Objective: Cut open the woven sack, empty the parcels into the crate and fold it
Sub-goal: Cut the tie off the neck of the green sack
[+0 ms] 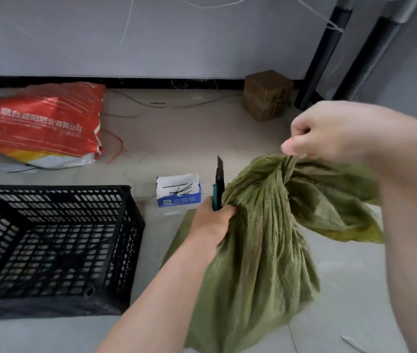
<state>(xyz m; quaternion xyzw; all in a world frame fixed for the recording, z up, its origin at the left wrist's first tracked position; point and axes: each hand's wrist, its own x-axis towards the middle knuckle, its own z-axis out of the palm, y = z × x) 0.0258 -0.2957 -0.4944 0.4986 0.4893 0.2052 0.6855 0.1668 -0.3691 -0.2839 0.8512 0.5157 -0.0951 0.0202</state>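
A green woven sack (258,250) stands on the floor at centre right, its neck gathered into pleats. My left hand (211,220) grips the bunched neck and also holds a utility knife (219,184) with its dark blade pointing up. My right hand (329,131) is raised above the sack and pinches the top edge of the fabric, pulling it upward. An empty black plastic crate (126,240) sits to the left of the sack. No parcels are visible; the sack hides its contents.
A small white and blue box (178,198) holding black cable ties stands behind the knife. A red printed sack (39,126) lies at the back left by the wall. A brown cardboard box (266,95) and black table legs (322,57) are at the back right.
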